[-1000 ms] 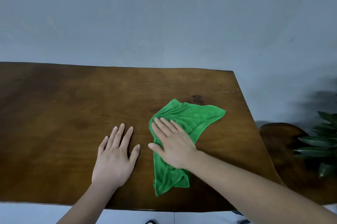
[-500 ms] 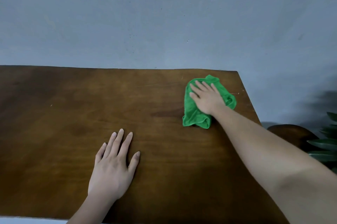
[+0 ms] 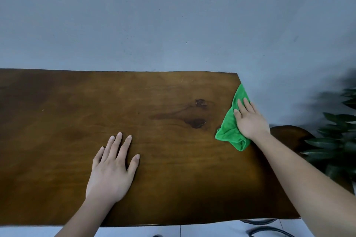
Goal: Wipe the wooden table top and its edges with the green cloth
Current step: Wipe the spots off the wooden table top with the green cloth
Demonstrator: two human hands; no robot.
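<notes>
The wooden table top (image 3: 57, 121) fills the lower half of the view, its far edge against a grey-blue wall. A bunched green cloth (image 3: 230, 130) lies at the table's right edge, partly draped over it. My right hand (image 3: 250, 119) presses flat on the cloth with straight fingers, right over the edge. My left hand (image 3: 113, 167) rests flat on the bare wood near the front middle, fingers spread.
Two dark knots (image 3: 196, 122) mark the wood left of the cloth. A dark wooden stool or side table (image 3: 285, 132) and a leafy green plant (image 3: 335, 140) stand just beyond the right edge. Pale floor tiles show below the front edge.
My right hand has slid the cloth from the front middle up toward the far right corner, then out to the right edge. My left hand has stayed flat in place.
</notes>
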